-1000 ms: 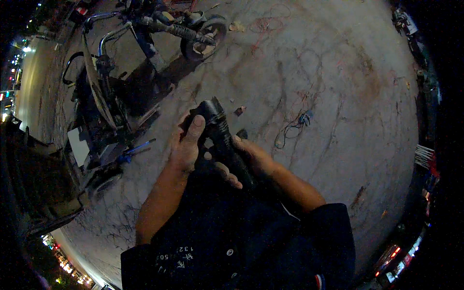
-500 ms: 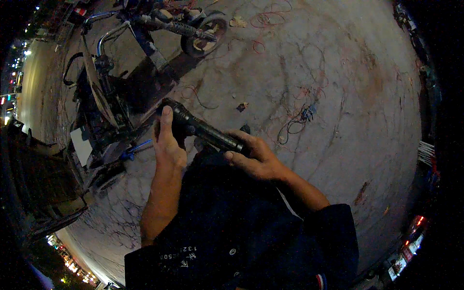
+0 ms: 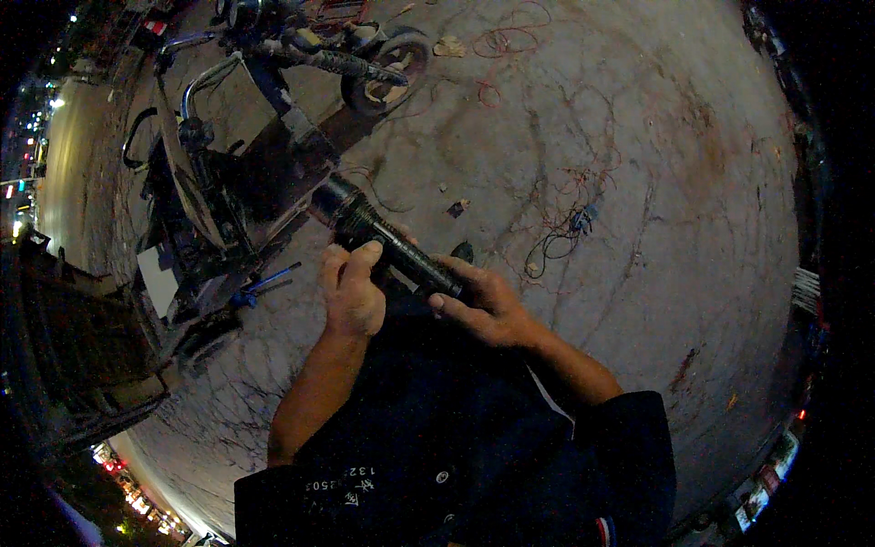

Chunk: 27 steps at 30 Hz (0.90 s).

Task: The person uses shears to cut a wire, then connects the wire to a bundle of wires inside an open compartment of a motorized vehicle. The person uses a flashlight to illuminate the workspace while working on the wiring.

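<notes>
A black flashlight with a wide head and ribbed collar lies slantwise in front of my body, its head pointing up and left. My left hand grips the middle of the barrel just behind the head, thumb on top. Around the tail end, at the lower right, the fingers of my right hand are wrapped. The undersides of both grips are hidden. No beam shows from the flashlight.
A partly stripped three-wheeler or motorcycle frame stands at the left, its wheel beyond. A blue-handled tool lies beside it. Tangled wires and scraps lie on the concrete ground. A dark cart-like bed is at far left.
My left hand has slid from the flashlight's head down to its barrel, uncovering the head. My right hand stays at the tail end, barely moved.
</notes>
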Each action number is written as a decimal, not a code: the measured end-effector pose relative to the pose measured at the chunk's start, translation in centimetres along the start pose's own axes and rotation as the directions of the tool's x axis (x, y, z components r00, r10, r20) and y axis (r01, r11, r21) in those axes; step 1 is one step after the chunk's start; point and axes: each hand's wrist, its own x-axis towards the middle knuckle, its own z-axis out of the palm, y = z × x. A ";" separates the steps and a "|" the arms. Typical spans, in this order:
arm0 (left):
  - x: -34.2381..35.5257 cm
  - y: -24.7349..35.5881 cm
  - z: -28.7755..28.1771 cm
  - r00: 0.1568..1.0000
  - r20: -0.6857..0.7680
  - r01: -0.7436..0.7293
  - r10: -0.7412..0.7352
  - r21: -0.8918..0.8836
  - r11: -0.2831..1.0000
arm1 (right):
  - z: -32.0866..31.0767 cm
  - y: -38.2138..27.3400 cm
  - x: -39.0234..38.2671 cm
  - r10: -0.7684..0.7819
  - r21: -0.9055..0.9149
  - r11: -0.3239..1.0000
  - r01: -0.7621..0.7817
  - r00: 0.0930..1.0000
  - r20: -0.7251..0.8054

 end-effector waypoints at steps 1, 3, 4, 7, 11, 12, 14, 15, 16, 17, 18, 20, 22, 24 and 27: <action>0.1 -0.2 0.2 0.999 0.018 -0.033 0.032 0.020 0.999 | -0.2 0.1 0.0 -0.027 -0.027 0.999 0.027 1.000 0.004; 0.5 -0.6 0.5 0.994 0.054 -0.100 0.096 0.062 0.993 | -0.5 -0.1 0.0 -0.081 -0.140 0.987 0.080 0.997 -0.001; 0.6 -0.7 0.7 0.992 0.058 -0.113 0.110 0.050 0.992 | -0.6 -0.4 0.0 -0.108 -0.225 0.969 0.104 0.994 -0.007; 1.0 -0.8 1.6 0.986 0.097 -0.140 0.137 0.021 0.990 | -1.3 -0.6 -0.1 -0.169 -0.338 0.928 0.158 0.986 -0.004; 1.1 -0.5 3.0 0.970 0.207 -0.146 0.129 0.071 0.987 | -2.6 0.2 -0.1 -0.285 -0.369 0.891 0.264 0.959 -0.002; 1.1 -0.5 3.2 0.964 0.233 -0.152 0.126 0.100 0.983 | -2.8 0.3 -0.1 -0.315 -0.359 0.887 0.291 0.949 -0.008; 0.6 -0.2 4.1 0.962 0.244 -0.160 0.126 0.122 0.980 | -3.1 0.7 -0.1 -0.374 -0.338 0.875 0.346 0.927 -0.021; 0.3 -0.3 4.5 0.959 0.253 -0.167 0.131 0.129 0.978 | -3.4 1.2 -0.3 -0.382 -0.336 0.873 0.354 0.924 -0.016; 0.2 -0.3 4.4 0.905 0.370 -0.340 0.211 0.328 0.881 | -3.7 1.8 -0.5 -0.388 -0.334 0.870 0.363 0.921 -0.011; 0.3 -0.3 3.9 0.830 0.497 -0.507 0.254 0.481 0.715 | -3.9 2.2 -0.7 -0.395 -0.333 0.867 0.370 0.919 -0.008; 0.6 -0.6 3.9 0.741 0.600 -0.649 0.302 0.527 0.549 | -4.4 2.4 -0.9 -0.429 -0.379 0.839 0.391 0.903 -0.017; 1.0 -0.9 4.6 0.611 0.719 -0.784 0.330 0.495 0.374 | -5.3 2.8 -1.4 -0.493 -0.473 0.773 0.422 0.869 -0.032; 0.7 -0.6 5.7 0.521 0.789 -0.851 0.325 0.450 0.269 | -5.6 4.3 -1.0 -0.496 -0.371 0.813 0.449 0.867 -0.038; 0.7 -1.2 6.8 0.460 0.835 -0.886 0.303 0.406 0.225 | -6.4 4.6 -1.6 -0.554 -0.357 0.785 0.506 0.832 -0.038; 0.7 -2.0 8.4 0.417 0.869 -0.905 0.265 0.370 0.212 | -7.7 4.1 -3.0 -0.497 -0.388 0.801 0.456 0.868 -0.004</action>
